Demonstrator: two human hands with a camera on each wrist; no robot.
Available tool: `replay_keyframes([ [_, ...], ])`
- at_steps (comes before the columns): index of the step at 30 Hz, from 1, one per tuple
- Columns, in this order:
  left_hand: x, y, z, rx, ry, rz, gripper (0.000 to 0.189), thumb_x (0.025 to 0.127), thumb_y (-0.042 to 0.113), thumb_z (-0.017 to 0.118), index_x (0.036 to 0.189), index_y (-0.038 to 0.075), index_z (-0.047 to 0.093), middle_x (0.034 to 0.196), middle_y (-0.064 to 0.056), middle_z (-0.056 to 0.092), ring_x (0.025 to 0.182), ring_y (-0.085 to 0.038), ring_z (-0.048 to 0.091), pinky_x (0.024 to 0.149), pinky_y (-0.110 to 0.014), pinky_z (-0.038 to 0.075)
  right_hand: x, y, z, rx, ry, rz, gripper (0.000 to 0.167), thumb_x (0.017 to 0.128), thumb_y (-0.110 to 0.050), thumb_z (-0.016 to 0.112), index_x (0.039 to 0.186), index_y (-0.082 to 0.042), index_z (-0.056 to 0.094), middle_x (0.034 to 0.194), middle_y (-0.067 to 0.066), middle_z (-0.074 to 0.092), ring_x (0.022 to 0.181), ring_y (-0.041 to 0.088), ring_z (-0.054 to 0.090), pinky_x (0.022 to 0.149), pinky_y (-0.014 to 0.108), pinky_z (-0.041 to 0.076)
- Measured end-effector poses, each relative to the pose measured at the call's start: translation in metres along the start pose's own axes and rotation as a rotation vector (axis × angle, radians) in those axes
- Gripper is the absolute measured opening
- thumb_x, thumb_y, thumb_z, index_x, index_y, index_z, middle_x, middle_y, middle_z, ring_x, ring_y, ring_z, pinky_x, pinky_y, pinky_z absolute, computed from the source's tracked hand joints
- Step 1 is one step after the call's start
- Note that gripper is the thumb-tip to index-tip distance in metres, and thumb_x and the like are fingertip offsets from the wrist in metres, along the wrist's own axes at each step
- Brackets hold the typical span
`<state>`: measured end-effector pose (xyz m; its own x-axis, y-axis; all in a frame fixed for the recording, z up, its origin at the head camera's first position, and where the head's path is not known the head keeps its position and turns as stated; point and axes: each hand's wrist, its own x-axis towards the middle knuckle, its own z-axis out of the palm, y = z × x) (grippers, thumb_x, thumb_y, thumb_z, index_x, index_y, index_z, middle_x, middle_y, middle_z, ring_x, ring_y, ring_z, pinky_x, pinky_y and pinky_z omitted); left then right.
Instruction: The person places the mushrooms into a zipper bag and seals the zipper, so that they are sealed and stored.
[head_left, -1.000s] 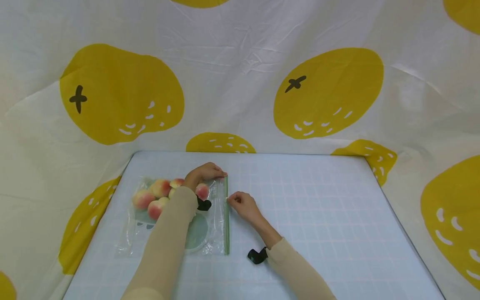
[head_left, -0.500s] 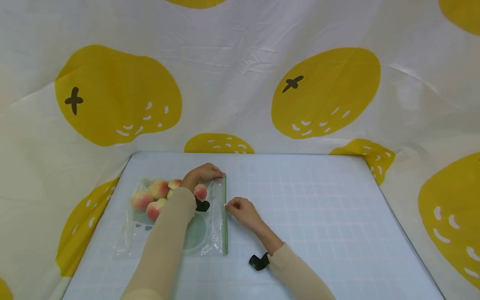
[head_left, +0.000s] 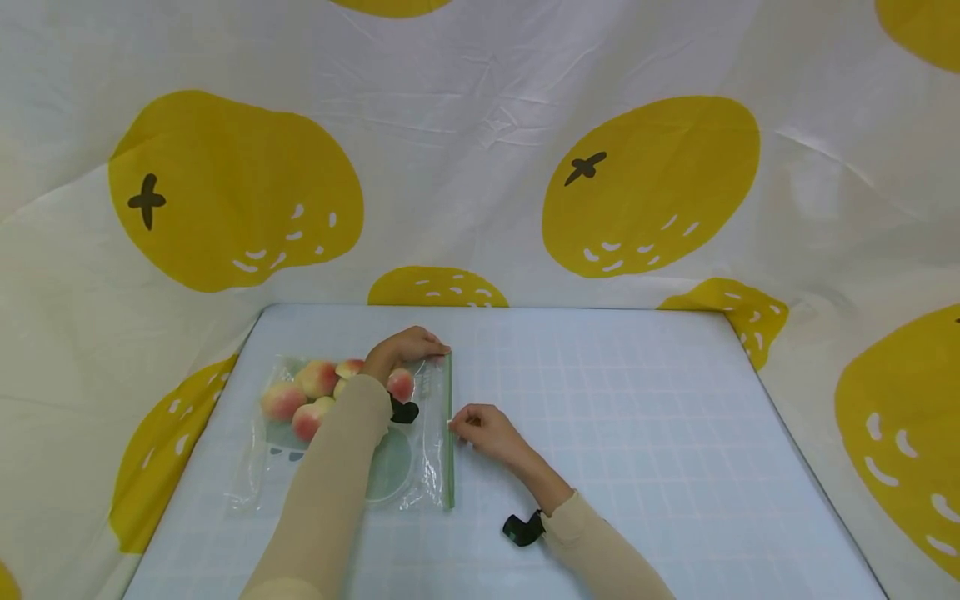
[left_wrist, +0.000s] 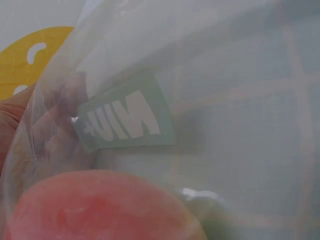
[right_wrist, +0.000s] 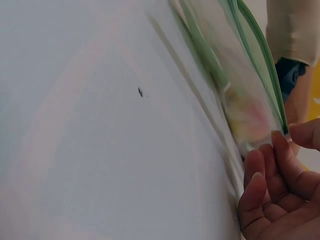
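Note:
A clear zip bag (head_left: 431, 454) lies on the left of the table, its green zip strip (head_left: 450, 479) facing right. Several peaches (head_left: 283, 402) are inside; my left forearm hides some of them. At the strip's far end, my left hand (head_left: 408, 343) pinches the bag's corner. My right hand (head_left: 486, 429) pinches a small white slider about midway along the strip. In the right wrist view, thumb and forefinger of the right hand (right_wrist: 282, 185) meet at the green zip (right_wrist: 260, 60), whose two strips stand apart beyond them. One peach (left_wrist: 105, 210) shows large through plastic in the left wrist view.
The pale blue checked table (head_left: 675, 433) extends to the right of the bag. Behind it hangs a white cloth (head_left: 465, 183) printed with yellow fruit. A pale green round shape (head_left: 392, 467) shows on the lower part of the bag.
My right hand has slid along the zip strip toward me, with the white slider between its fingers. The left hand has stayed at the far corner.

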<state>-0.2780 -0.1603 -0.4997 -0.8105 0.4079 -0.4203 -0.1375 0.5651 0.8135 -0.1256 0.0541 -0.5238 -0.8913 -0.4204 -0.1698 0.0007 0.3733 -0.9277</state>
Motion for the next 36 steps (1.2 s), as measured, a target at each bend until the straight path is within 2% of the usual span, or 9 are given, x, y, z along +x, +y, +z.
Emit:
replay_keyframes([
  [11,0.002,-0.002,0.001,-0.008,0.001,0.014,0.027,0.096,0.024,0.069,0.075,0.007,0.071,0.072,0.002,0.061,0.084,-0.017,0.049,0.081,-0.029,0.039,-0.005,0.002,-0.003,0.118,-0.089,0.021,0.018,0.097,-0.015,0.062,0.091,-0.001,0.072,0.081,0.017,0.069,0.067,0.02,0.058,0.057,0.028,0.047],
  [18,0.001,-0.002,0.0,-0.008,-0.002,0.021,0.027,0.097,0.024,0.068,0.078,0.005,0.072,0.073,0.001,0.058,0.08,-0.017,0.046,0.076,-0.029,0.037,-0.004,0.004,-0.004,0.125,-0.149,0.005,0.016,0.096,-0.011,0.062,0.089,0.0,0.072,0.079,0.016,0.068,0.066,0.019,0.059,0.057,0.028,0.048],
  [24,0.001,-0.001,0.0,-0.016,-0.001,0.016,0.026,0.097,0.024,0.069,0.079,0.005,0.073,0.075,0.001,0.06,0.082,-0.017,0.047,0.078,-0.029,0.037,-0.005,0.007,-0.006,0.151,-0.196,0.001,0.014,0.094,-0.009,0.063,0.088,-0.001,0.073,0.08,0.012,0.07,0.07,0.019,0.061,0.059,0.028,0.049],
  [32,-0.003,0.0,0.0,-0.036,-0.012,0.019,0.028,0.098,0.023,0.067,0.079,0.003,0.071,0.072,0.0,0.058,0.079,-0.016,0.046,0.076,-0.029,0.037,-0.009,0.01,-0.006,0.184,-0.299,-0.015,0.015,0.093,-0.006,0.063,0.09,0.005,0.072,0.083,0.024,0.068,0.068,0.019,0.059,0.059,0.028,0.049],
  [36,-0.004,0.001,0.001,-0.04,-0.011,0.028,0.027,0.098,0.022,0.066,0.082,0.001,0.072,0.074,0.0,0.06,0.08,-0.016,0.047,0.077,-0.029,0.037,-0.013,0.009,-0.006,0.184,-0.345,-0.019,0.016,0.094,-0.006,0.062,0.089,0.006,0.07,0.082,0.024,0.067,0.068,0.019,0.06,0.059,0.028,0.051],
])
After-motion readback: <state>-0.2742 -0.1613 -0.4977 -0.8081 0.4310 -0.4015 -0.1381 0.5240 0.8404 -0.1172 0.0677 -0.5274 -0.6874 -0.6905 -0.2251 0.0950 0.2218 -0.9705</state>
